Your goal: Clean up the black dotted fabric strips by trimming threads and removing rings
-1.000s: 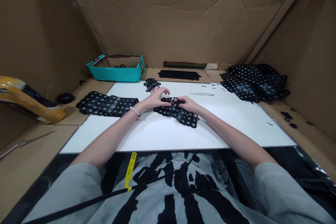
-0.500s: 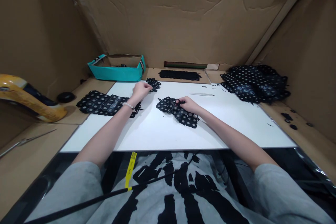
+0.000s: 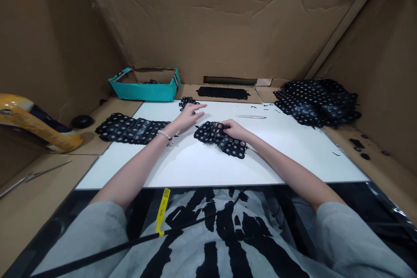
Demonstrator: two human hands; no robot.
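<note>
My left hand (image 3: 189, 117) is over the white board with its fingers stretched out and apart, pointing right. A small dark spot shows by its fingers; I cannot make out what it is. Just behind it lies a small heap of black rings (image 3: 185, 101), partly covered by the hand. My right hand (image 3: 235, 129) pinches the upper edge of a black sheet with round holes (image 3: 233, 145), which lies bent on the board. Under my left wrist, a second black holed sheet (image 3: 130, 129) lies flat on the left.
A teal box (image 3: 146, 91) stands at the back left, beside a flat black strip (image 3: 223, 92). Tweezers (image 3: 250, 117) lie on the white board (image 3: 195, 169). A pile of black holed sheets (image 3: 316, 102) is at the right. Scissors (image 3: 32, 177) and a yellow-handled tool (image 3: 39, 126) are left.
My left hand has moved right from the heap of rings toward the sheet, and its fingers have spread from a pinch. My right hand still grips the sheet in nearly the same place.
</note>
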